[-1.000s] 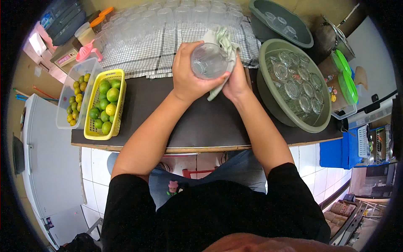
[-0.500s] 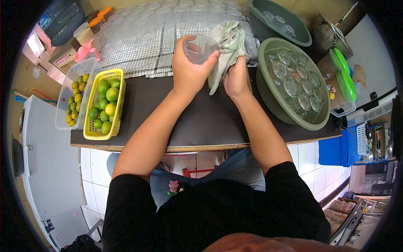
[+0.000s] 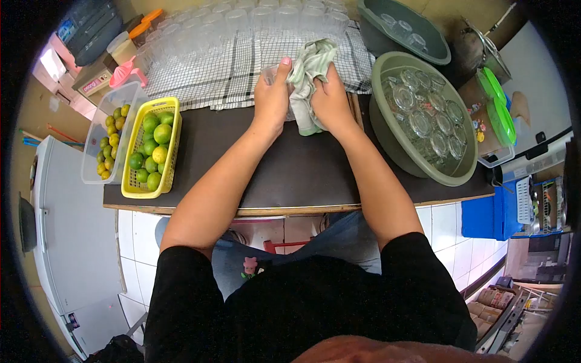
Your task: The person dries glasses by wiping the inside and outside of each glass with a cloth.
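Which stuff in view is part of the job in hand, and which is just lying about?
Part of the job:
- clear glass, in the left hand, mostly hidden
- green-and-white cloth, in the right hand
- probably glasses in the basin and glasses on the checked cloth

Just lying about, apparently:
- yellow basket of green fruit
- pink funnel

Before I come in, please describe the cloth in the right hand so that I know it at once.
Over the dark table, find the left hand and the right hand. The crumpled cloth is between them, gripped by the right. It is pale and greenish, unlike the checked cloth spread out beyond.
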`<state>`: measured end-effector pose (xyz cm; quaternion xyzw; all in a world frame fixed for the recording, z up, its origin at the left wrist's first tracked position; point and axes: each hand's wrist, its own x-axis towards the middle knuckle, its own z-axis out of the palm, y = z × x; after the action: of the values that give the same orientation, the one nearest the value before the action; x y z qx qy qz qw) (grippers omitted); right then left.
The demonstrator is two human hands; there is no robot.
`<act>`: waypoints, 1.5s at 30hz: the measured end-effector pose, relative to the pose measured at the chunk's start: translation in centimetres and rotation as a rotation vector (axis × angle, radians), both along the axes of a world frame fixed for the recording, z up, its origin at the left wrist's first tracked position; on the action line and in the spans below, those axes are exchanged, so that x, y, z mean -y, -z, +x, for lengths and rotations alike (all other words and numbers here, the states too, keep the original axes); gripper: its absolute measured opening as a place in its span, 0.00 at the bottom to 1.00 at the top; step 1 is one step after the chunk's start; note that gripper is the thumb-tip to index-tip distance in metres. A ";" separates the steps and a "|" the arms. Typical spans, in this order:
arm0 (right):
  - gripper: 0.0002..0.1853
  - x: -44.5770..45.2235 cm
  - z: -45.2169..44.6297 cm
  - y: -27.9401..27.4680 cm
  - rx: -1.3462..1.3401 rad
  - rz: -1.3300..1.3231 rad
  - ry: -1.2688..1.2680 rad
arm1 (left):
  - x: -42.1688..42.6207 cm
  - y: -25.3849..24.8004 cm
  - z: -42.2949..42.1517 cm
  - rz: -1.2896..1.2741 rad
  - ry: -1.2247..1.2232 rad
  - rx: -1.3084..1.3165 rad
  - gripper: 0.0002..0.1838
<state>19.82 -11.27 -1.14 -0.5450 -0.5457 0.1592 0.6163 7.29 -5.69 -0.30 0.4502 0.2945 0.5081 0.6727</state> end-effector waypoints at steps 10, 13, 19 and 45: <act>0.13 0.1 -0.4 -0.1 -0.173 -0.052 0.014 | 0.0 0.3 -0.4 0.091 0.063 -0.084 0.29; 0.17 0.4 -1.0 -0.7 -0.648 -0.086 -0.055 | -0.2 -1.5 -1.1 -0.020 0.173 0.096 0.43; 0.27 1.1 1.3 0.2 -0.990 -0.151 -0.637 | -1.6 0.3 -1.4 -0.166 0.396 0.025 0.32; 0.38 0.1 0.0 -1.4 -0.182 -0.168 -0.106 | -2.0 -0.4 -1.6 -0.377 0.448 0.242 0.31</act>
<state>19.80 -11.33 0.29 -0.5485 -0.5003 0.2854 0.6061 5.74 -3.68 0.06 0.3076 0.1949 0.3336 0.8695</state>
